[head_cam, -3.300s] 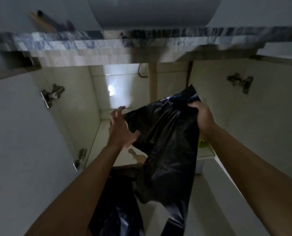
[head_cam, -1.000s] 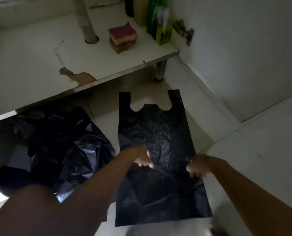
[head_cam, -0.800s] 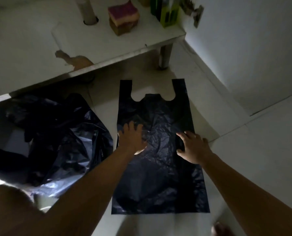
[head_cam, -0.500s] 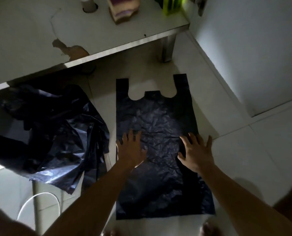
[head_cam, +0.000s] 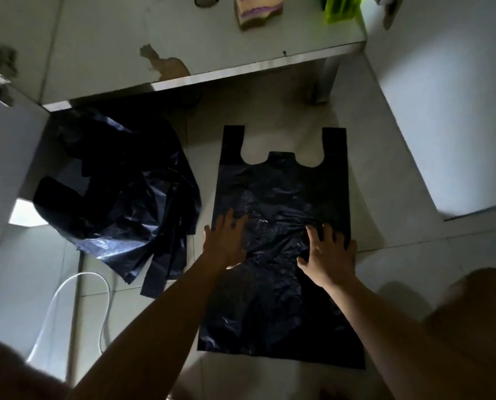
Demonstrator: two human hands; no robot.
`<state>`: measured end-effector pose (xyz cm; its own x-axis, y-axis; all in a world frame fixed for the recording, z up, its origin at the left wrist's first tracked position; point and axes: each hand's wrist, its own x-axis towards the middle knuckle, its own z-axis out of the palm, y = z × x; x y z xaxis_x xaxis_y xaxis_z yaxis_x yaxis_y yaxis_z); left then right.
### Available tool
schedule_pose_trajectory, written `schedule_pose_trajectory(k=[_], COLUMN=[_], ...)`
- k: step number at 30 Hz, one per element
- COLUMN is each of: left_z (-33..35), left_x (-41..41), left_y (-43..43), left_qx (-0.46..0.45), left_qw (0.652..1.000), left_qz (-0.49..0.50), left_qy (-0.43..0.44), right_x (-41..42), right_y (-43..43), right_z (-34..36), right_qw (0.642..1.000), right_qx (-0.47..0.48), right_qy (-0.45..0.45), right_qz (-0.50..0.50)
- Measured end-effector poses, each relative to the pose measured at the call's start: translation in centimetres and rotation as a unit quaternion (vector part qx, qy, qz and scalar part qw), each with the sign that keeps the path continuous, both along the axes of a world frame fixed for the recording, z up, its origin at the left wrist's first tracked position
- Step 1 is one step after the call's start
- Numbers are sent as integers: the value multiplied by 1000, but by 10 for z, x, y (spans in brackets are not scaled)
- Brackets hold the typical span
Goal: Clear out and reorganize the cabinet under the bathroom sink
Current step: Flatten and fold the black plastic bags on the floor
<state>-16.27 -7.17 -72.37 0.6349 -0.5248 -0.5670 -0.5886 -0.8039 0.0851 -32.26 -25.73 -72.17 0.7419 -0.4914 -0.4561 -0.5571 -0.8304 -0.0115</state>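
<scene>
Your left hand (head_cam: pixel 226 242) and right hand (head_cam: pixel 327 254) press down with straight, spread fingers (head_cam: pixel 313 235) on the black bag (head_cam: pixel 284 186). It lies flat on the floor (head_cam: pixel 400 255) before the cabinet shelf (head_cam: pixel 111 53), beside a crumpled heap of bags (head_cam: pixel 119 192).

bag (head_cam: pixel 281 180) on floor (head_cam: pixel 400 197), pile (head_cam: pixel 119 192) left

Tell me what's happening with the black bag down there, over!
Both hands open: left hand and right hand press flat on the black bag. Bag spread on floor tiles, handles toward the cabinet. Apart, to its left: crumpled bag heap.
</scene>
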Motion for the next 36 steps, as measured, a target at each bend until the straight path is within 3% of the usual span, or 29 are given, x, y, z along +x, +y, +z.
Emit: schedule_pose_trajectory(k=[2, 5, 7, 10, 14, 17, 23, 25, 28, 32, 34, 36], left_z=[8, 34, 57, 79, 81, 76, 79, 81, 95, 105, 101, 90], left_x=[7, 30, 54, 91, 120, 137, 148, 150, 161, 174, 175, 174], left_y=[8, 23, 38, 72, 133, 173, 207, 214, 217, 211, 212, 217], left_qx=[-74, -193, -207, -169, -72, -12, -12, 10, -10, -83, -58, -25], left_qw=[996, 955, 926, 906, 933, 965, 961, 964, 964, 947, 955, 960], left_qz=[4, 23, 63, 159, 215, 183, 133, 145, 224, 267, 239, 223], left_qy=[-49, -223, -309, -355, -278, -189, -244, -222, -146, -157, -167, -167], right_x=[2, 7, 19, 53, 117, 171, 239, 245, 243, 241, 241, 245], right_y=[3, 4, 11, 38, 81, 113, 176, 203, 249, 281, 277, 258], right_z=[1, 10, 19, 31, 43, 48, 42, 32, 27, 30, 37, 51], right_qw=[1000, 999, 999, 999, 996, 973, 914, 892, 908, 903, 909, 938], right_qx=[-9, -23, -34, -28, 77, 212, 384, 436, 413, 411, 400, 329], right_qy=[5, 20, 25, -5, -47, -86, -125, -117, -49, 28, 31, -48], right_qz=[-9, -14, -11, 16, 12, 6, -34, -8, 56, 122, 118, 93])
